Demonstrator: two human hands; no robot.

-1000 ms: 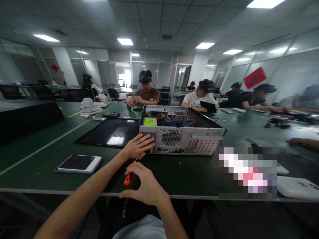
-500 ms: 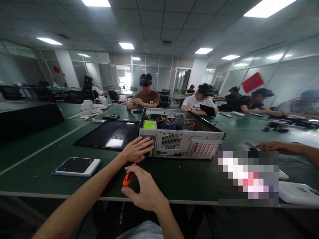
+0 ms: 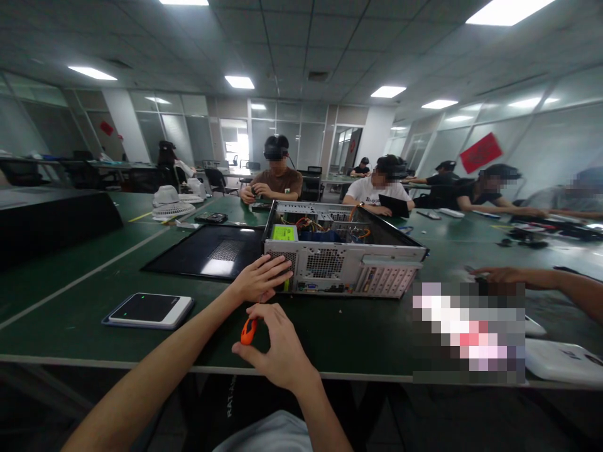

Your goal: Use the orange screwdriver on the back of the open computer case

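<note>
An opened desktop computer case (image 3: 346,267) lies on its side on the green table, its rear panel facing me. Wires and a power supply with a bright green label (image 3: 285,233) show inside. My left hand (image 3: 259,279) rests against the left end of the rear panel, fingers stretched out flat. Just below it, my right hand (image 3: 282,348) has its fingers around an orange-and-black screwdriver (image 3: 248,331), whose shaft points toward the case beneath my left hand. The screwdriver's tip is hidden. The removed black side panel (image 3: 211,252) lies left of the case.
A white-edged device with a dark top (image 3: 151,307) lies at the left. A white fan (image 3: 173,210) stands farther back. At the right are a co-worker's hand (image 3: 499,276), a blurred-out patch and a white device (image 3: 563,361). Other people sit across the table.
The screwdriver's handle has turned more upright and shifted slightly right in my right hand. My left hand stays against the case.
</note>
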